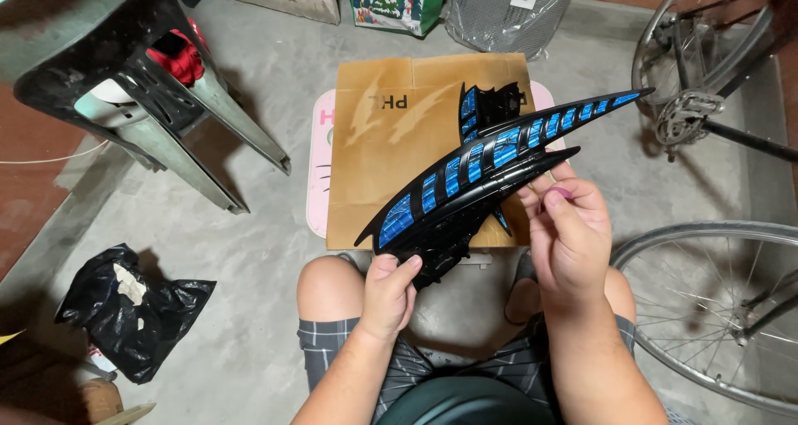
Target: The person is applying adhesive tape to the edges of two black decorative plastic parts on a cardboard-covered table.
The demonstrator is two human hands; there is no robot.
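We hold a black wing-shaped toy part with blue panels [478,176]: our left hand [387,296] pinches its lower end, our right hand [569,234] grips its middle edge. It hovers over the brown cardboard sheet's [391,151] right edge. Beyond the far edge: a green printed bag [397,1], a grey wrapped package with white label [503,9].

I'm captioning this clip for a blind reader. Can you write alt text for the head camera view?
A seated person's left hand and right hand hold a black, blade-shaped plastic part with blue panels above a cardboard sheet on a concrete floor. A dark stool stands left, bicycle wheels right.
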